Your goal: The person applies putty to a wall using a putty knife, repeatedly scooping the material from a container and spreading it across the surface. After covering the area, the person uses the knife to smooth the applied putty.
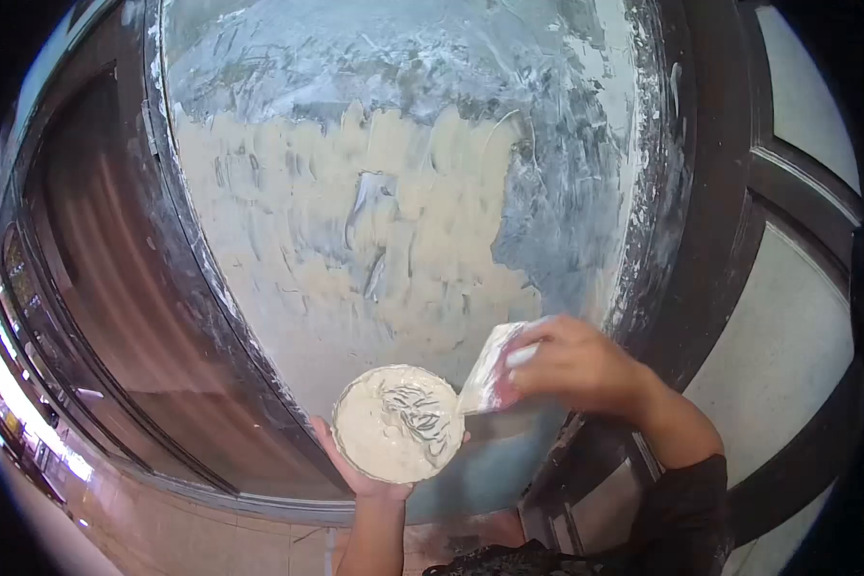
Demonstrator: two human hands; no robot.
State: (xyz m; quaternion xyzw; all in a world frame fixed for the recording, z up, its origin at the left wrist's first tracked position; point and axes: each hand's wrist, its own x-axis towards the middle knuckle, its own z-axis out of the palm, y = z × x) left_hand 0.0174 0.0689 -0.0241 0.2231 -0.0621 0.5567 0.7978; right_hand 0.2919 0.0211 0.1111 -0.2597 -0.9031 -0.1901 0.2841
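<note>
My left hand (pixel 370 485) holds a round bowl (pixel 340 444) from below, its fingers around the sides. Cream-coloured paste (pixel 374 427) fills the bowl, with dark streaks and ridges at its right. My right hand (pixel 571 365) is closed on a flat scraper (pixel 487 370) smeared with white paste and reddish near the fingers. The scraper's lower corner is at the bowl's right rim; whether it touches cannot be told. Behind both stands a wall panel (pixel 432 202), coated with cream paste in its middle and bare blue-grey at the top and right.
A dark wooden frame with a brown panel (pixel 115 259) stands at the left. At the right is a dark door frame (pixel 720 230) with pale panels (pixel 778 317). Tiled floor (pixel 202 518) shows at the lower left, near a bright opening.
</note>
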